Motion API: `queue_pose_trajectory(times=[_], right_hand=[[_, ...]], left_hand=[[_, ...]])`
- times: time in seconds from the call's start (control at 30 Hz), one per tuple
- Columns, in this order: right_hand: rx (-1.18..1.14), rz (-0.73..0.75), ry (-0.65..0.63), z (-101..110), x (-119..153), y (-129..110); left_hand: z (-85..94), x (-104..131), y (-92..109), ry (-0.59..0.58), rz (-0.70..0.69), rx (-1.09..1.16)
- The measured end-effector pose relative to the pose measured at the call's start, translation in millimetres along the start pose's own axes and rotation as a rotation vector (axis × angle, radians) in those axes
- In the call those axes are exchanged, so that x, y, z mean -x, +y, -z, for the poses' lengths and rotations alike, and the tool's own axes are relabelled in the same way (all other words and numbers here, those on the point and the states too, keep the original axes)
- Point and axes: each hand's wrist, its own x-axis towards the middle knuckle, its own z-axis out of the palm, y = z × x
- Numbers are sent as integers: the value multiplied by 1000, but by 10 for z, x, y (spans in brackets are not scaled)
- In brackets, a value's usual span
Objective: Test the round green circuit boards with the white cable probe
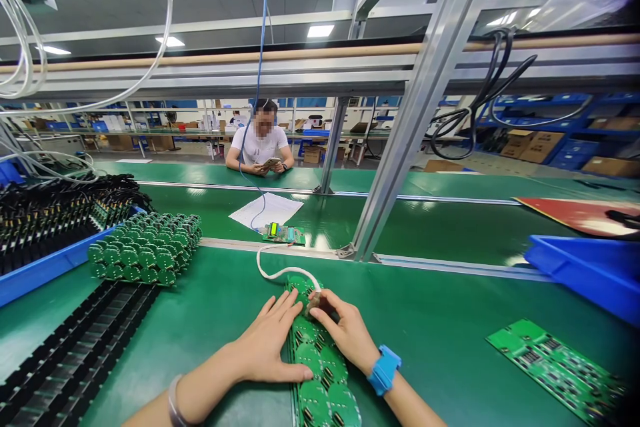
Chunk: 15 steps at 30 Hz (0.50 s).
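Head view: open left hand (267,343) lies across the circuit panel (316,395); right hand (349,330) pinches a connector (313,305).

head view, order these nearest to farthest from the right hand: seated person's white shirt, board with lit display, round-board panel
1. Round-board panel, just below the right hand
2. Board with lit display, ahead and left
3. White shirt, ahead and left, much farther off

Ceiling lights (321,31) brighten a workshop, throwing white glare on a green table (440,227). The left hand (270,343) and right hand (353,330) appear sharp; the wide lens stretches the edges, and blackness cloaks the right-side corners.
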Motion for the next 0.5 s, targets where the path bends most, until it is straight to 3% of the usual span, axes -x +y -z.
queue_pose_trajectory(times=[0.3,0.5], right_hand=[[0,18,-9,52,-17,-33],[-140,-19,-58,153,10,-89]], left_hand=[[23,2,21,2,6,-12],[21,-2,21,-6,9,-12]])
